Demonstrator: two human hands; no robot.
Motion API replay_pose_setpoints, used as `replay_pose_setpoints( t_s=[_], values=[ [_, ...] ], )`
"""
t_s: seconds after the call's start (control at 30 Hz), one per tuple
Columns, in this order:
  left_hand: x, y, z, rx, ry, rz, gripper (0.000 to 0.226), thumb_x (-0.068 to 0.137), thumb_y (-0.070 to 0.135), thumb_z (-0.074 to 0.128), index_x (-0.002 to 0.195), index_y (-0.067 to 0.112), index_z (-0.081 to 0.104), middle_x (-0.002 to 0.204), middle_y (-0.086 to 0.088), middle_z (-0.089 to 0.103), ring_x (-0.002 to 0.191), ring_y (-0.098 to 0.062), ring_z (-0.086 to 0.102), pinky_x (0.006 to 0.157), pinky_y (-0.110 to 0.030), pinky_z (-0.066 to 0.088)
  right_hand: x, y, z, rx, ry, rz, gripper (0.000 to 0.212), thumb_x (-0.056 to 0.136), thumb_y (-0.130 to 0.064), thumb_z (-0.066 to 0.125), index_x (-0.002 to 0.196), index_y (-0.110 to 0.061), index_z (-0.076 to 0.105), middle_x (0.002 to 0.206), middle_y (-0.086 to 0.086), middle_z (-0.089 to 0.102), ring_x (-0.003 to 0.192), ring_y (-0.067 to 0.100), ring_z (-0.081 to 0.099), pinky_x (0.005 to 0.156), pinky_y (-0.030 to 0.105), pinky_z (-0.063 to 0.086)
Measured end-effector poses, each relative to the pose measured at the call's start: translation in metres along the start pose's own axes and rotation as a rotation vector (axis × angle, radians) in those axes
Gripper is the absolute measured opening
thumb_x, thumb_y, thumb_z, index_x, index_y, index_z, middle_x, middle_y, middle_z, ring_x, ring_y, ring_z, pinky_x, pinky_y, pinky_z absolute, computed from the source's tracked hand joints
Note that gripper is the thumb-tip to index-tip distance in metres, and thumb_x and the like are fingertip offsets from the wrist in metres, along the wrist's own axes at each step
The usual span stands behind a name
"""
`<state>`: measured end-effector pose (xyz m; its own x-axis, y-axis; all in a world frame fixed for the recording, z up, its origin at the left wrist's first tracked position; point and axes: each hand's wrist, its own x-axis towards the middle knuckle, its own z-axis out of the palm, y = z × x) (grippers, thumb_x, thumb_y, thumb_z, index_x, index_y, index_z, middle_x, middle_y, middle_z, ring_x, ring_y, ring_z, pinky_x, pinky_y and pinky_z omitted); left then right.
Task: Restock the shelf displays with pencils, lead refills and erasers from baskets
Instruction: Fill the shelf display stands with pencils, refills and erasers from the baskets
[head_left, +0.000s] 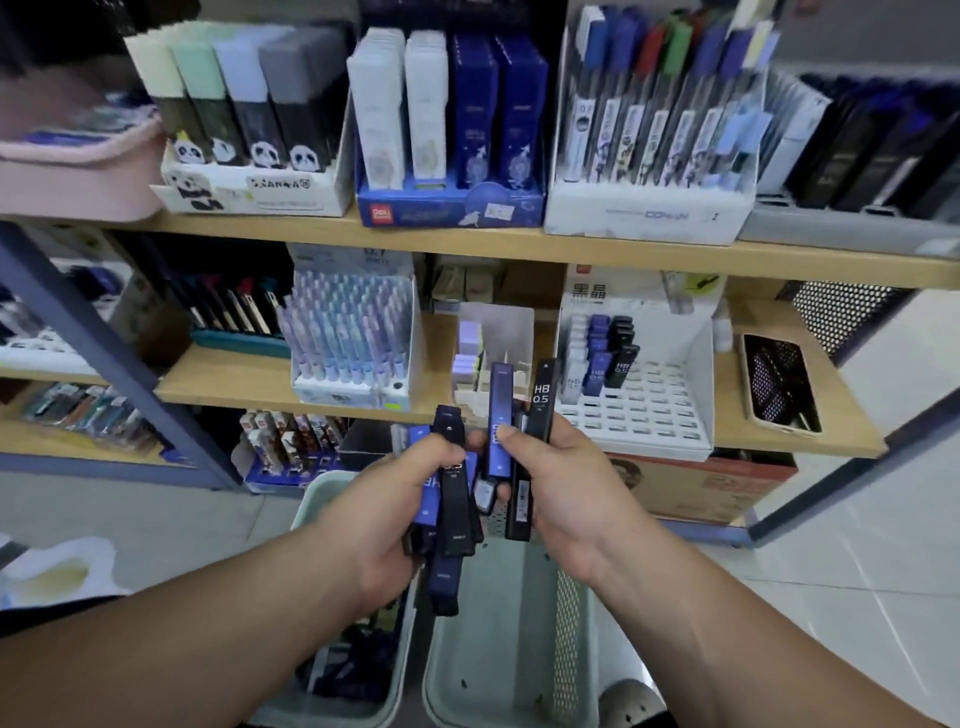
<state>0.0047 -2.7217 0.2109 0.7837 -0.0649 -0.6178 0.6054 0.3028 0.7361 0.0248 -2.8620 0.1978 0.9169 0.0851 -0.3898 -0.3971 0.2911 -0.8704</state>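
Note:
My left hand (400, 499) grips a bundle of several blue and black lead refill cases (451, 519) over the baskets. My right hand (558, 467) holds a black HB 0.5 case (540, 400) and pinches a blue case (500, 431) upright. Behind the hands, on the middle shelf, stands the white lead refill display (649, 410) with a few blue, black and white cases (605, 358) in its back left slots; most of its slots are bare. Two pale green baskets sit below: the right basket (498, 649) and the left basket (332, 499), which holds dark items.
An eraser box (480, 358) and a tray of pastel mechanical pencils (348, 338) stand left of the display. A phone (779, 384) lies at the shelf's right. The top shelf carries boxed pencil sets (452, 130). A pink basket (72, 171) sits at the upper left.

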Motion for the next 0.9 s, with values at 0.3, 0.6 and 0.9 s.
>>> replay_pose_setpoints(
  t_s=[0.3,0.6,0.9],
  values=[
    [0.039,0.008,0.017,0.100,-0.039,-0.048,0.026,0.089,0.017,0.063,0.112,0.009,0.071,0.096,-0.019,0.076,0.071,-0.028,0.072,0.061,-0.033,0.056,0.034,-0.014,-0.030,-0.233,-0.019,-0.025,0.014,0.102,-0.014,0.057,0.106,-0.017,0.070,0.092,-0.002,0.079,0.072,0.012,0.072,0.058,0.024,0.054],
    [0.060,0.016,0.003,0.210,-0.035,-0.053,0.026,0.090,0.019,0.061,0.112,0.009,0.071,0.101,-0.023,0.074,0.094,-0.039,0.072,0.088,-0.055,0.053,0.056,-0.017,-0.034,-0.223,-0.005,0.062,0.008,0.100,-0.011,0.060,0.098,-0.013,0.067,0.077,0.007,0.072,0.058,0.014,0.064,0.048,0.022,0.040],
    [0.061,0.018,0.007,0.084,-0.015,-0.055,0.038,0.093,0.020,0.056,0.121,-0.004,0.064,0.105,-0.027,0.072,0.073,-0.025,0.073,0.076,-0.039,0.050,0.051,-0.034,-0.065,-0.170,0.106,0.030,0.009,0.091,-0.007,0.070,0.095,-0.010,0.063,0.078,0.015,0.067,0.051,0.016,0.053,0.045,0.022,0.033]
  ],
)
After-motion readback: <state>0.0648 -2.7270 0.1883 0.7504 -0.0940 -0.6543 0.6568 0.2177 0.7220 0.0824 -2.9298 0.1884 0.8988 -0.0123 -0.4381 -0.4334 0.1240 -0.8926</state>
